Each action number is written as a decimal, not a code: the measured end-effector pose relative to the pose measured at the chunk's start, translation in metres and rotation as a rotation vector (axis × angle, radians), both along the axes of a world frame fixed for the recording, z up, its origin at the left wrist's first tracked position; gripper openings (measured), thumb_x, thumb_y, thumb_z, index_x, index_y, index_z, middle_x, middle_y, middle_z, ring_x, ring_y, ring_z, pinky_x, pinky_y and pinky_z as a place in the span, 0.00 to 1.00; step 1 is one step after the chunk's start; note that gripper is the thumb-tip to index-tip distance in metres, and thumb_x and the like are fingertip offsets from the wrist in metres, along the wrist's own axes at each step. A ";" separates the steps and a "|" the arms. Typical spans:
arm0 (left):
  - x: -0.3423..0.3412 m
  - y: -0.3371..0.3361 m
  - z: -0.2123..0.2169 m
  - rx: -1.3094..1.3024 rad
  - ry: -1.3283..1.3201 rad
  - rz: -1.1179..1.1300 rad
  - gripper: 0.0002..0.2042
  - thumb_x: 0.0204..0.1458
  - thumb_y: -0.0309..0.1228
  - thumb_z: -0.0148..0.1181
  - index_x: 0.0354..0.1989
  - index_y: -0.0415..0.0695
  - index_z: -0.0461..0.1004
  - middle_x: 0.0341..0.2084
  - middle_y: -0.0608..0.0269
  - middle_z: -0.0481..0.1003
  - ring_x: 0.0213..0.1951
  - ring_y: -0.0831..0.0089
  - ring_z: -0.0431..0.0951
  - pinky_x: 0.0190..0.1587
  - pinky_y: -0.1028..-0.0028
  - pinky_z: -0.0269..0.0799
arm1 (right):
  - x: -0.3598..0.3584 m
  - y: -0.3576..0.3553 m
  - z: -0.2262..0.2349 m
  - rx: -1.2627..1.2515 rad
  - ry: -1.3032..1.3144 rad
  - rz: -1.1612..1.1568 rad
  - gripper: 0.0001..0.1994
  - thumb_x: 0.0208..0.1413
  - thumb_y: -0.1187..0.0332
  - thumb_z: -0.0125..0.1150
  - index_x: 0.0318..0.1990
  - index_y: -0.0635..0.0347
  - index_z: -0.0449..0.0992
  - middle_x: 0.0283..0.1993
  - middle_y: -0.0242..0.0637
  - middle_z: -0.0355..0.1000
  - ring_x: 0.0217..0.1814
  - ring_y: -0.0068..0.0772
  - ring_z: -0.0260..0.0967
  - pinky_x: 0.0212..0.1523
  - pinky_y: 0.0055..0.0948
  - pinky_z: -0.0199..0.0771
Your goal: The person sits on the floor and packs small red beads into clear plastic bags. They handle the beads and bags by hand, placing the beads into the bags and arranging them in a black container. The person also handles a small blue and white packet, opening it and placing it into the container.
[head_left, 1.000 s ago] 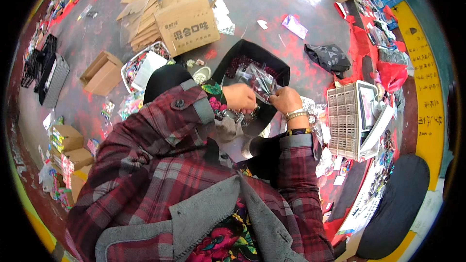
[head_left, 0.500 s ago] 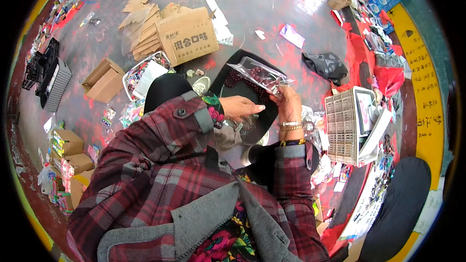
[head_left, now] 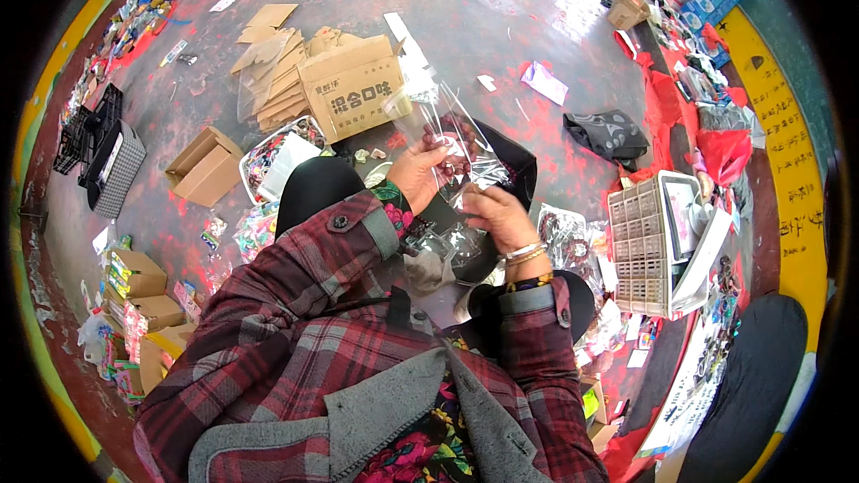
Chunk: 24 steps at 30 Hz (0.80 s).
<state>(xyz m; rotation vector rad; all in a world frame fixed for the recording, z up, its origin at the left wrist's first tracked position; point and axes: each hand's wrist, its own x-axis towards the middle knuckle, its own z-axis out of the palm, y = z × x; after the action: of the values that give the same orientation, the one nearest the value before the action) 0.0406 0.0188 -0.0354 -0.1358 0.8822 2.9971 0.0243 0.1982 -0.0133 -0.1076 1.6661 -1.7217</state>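
A clear plastic bag (head_left: 479, 139), shiny and creased, is stretched up between my hands over a black tray-like piece (head_left: 519, 161). My left hand (head_left: 416, 177) pinches the bag's left side with thumb and fingers. Closed around the bag's lower end are the fingers of my right hand (head_left: 501, 216), with a white and a beaded gold bracelet at the wrist. Dark red beads seem to lie behind or inside the bag, but the glare blurs them. More clear plastic packets (head_left: 456, 241) rest below my hands, beside a greyish cloth (head_left: 429, 270).
A large cardboard box (head_left: 353, 94) stands ahead left by flattened cardboard (head_left: 277, 80). Near my left knee sits a white basket of small items (head_left: 255, 170); an open carton (head_left: 206, 165) lies farther left. A beige crate (head_left: 640, 241) and a dark bag (head_left: 608, 136) are at right.
My left hand has risen and taken hold of the bag. My right hand has come down and left, and the bag now stands more upright between them.
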 end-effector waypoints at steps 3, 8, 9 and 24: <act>0.005 0.002 0.011 -0.019 0.025 -0.119 0.17 0.53 0.24 0.47 0.53 0.42 0.60 0.46 0.55 0.69 0.46 0.63 0.72 0.47 0.65 0.69 | -0.015 0.023 0.004 -0.125 0.018 -0.156 0.19 0.51 0.63 0.56 0.50 0.60 0.68 0.42 0.29 0.70 0.40 0.21 0.67 0.37 0.19 0.68; 0.010 0.008 0.003 -0.031 0.032 -0.307 0.20 0.53 0.23 0.48 0.56 0.41 0.57 0.50 0.51 0.66 0.51 0.61 0.69 0.50 0.65 0.67 | -0.019 0.020 0.002 -0.080 0.099 -0.281 0.14 0.50 0.66 0.59 0.44 0.61 0.72 0.37 0.28 0.72 0.36 0.18 0.67 0.35 0.17 0.65; 0.010 0.010 0.002 -0.056 0.017 -0.323 0.20 0.53 0.24 0.49 0.55 0.41 0.58 0.49 0.51 0.66 0.50 0.62 0.69 0.50 0.65 0.67 | -0.020 0.020 0.001 -0.068 0.094 -0.260 0.13 0.50 0.67 0.60 0.42 0.61 0.73 0.35 0.28 0.73 0.35 0.18 0.68 0.35 0.17 0.65; 0.014 0.012 0.003 -0.095 -0.045 -0.416 0.17 0.54 0.26 0.49 0.52 0.42 0.61 0.44 0.53 0.70 0.44 0.61 0.73 0.47 0.63 0.69 | -0.018 0.018 0.003 -0.029 0.191 -0.205 0.01 0.46 0.76 0.58 0.28 0.64 0.74 0.24 0.29 0.70 0.25 0.17 0.64 0.28 0.16 0.63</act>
<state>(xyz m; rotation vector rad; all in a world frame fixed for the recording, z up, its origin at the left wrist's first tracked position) 0.0543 0.0305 -0.0323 -0.0165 0.9168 2.5614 0.0068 0.2159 -0.0103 -0.1220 1.8442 -1.9405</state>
